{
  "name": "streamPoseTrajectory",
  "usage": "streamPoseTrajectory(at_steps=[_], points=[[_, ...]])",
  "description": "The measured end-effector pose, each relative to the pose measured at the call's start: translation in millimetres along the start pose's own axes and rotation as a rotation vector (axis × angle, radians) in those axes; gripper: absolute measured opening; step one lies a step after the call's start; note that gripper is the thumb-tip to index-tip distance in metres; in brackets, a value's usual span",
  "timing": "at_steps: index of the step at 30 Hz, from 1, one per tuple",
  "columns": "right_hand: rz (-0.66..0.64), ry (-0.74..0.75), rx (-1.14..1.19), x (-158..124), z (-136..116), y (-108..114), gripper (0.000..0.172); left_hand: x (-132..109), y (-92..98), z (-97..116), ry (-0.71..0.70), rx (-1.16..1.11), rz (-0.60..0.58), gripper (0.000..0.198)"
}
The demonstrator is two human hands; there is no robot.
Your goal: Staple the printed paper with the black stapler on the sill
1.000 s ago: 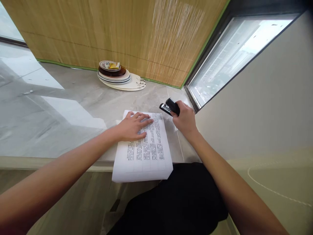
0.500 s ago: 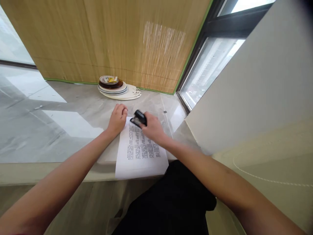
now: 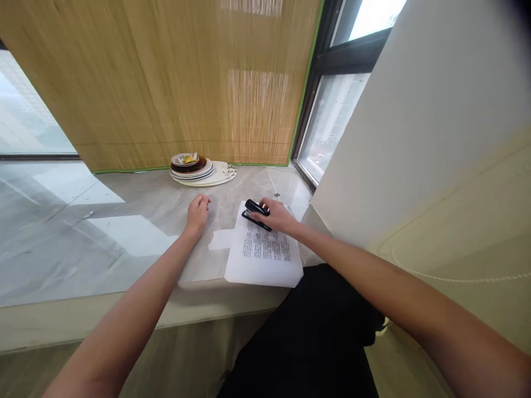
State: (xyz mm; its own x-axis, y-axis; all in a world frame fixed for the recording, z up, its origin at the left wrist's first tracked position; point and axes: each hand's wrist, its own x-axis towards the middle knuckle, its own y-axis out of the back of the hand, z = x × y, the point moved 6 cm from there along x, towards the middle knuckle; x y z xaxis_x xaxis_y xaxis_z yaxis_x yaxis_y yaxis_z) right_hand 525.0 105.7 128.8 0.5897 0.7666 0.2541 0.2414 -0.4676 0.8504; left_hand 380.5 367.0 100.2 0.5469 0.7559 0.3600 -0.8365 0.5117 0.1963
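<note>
Several lines of small print cover the white paper [image 3: 265, 271], which lies on the pale stone ledge with its near end past the front edge. My right hand [image 3: 280, 215] grips a black stapler [image 3: 258, 214] over the paper's far end. The stapler's jaws are apart and point left. Whether its base rests on the sheet I cannot tell. To the left of the paper, apart from it, my left hand [image 3: 198, 213] rests on the ledge with fingers loosely curled and nothing visible in them.
Stacked plates [image 3: 193, 171] with a small yellow item on top stand at the back of the ledge [image 3: 136, 204], before a bamboo blind [image 3: 166, 83]. A window [image 3: 332, 119] and a white wall [image 3: 402, 121] rise on the right. My dark-clothed leg [image 3: 315, 331] is below the ledge.
My left hand has come away from the paper's left edge. The paper has shifted right, away from it, along with my right hand and the stapler. The camera view has turned somewhat.
</note>
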Motion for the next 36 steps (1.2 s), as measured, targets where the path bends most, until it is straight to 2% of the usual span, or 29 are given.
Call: streamPoseTrajectory(at_steps=[3,4,5,7,10,13,15,16,20,23,26,31,34,36], points=[[0.158,-0.050,-0.098,12.5,28.2,9.2,0.033,0.4,0.6,-1.2,0.024,-0.059,0.020,0.019],[0.171,-0.068,-0.159,17.0,35.3,6.9,0.036,0.5,0.9,-1.8,0.036,-0.087,0.034,0.019],[0.146,-0.083,-0.218,21.9,41.0,1.2,0.038,0.7,1.5,-2.8,0.058,-0.121,0.051,0.018],[0.013,-0.115,-0.306,31.8,48.6,-16.9,0.047,1.9,4.4,-5.7,0.136,-0.214,0.092,0.015],[-0.144,-0.169,-0.356,46.4,46.7,-41.2,0.060,7.6,16.5,-7.4,0.237,-0.507,0.145,0.016],[-0.225,-0.093,-0.330,64.5,19.2,-65.8,0.058,19.2,41.2,-0.3,0.156,-0.894,0.123,0.035],[-0.261,0.008,-0.283,77.6,-11.6,-87.8,0.057,26.1,62.2,4.5,0.060,-1.042,0.087,0.044],[-0.237,0.056,-0.262,84.5,-29.2,-97.8,0.056,28.4,72.1,6.0,0.019,-1.092,0.075,0.045],[-0.237,0.180,-0.192,105.5,-93.9,-140.3,0.060,30.0,98.2,10.5,-0.087,-1.153,0.041,0.045],[-0.226,0.258,-0.156,109.1,-121.2,-153.3,0.058,26.5,105.5,13.7,-0.125,-1.160,0.057,0.045],[-0.236,0.326,-0.135,99.9,-120.7,-148.1,0.055,24.0,100.9,16.4,-0.097,-1.183,0.012,0.043],[-0.234,0.243,-0.137,74.7,-71.0,-114.3,0.052,22.7,72.7,22.3,0.038,-1.138,-0.176,0.043],[-0.226,0.178,-0.142,60.2,-38.1,-93.6,0.050,18.1,46.2,27.2,0.103,-0.971,-0.284,0.042],[-0.208,0.146,-0.135,53.9,-24.0,-80.9,0.048,12.2,26.8,29.4,0.115,-0.770,-0.346,0.038]])
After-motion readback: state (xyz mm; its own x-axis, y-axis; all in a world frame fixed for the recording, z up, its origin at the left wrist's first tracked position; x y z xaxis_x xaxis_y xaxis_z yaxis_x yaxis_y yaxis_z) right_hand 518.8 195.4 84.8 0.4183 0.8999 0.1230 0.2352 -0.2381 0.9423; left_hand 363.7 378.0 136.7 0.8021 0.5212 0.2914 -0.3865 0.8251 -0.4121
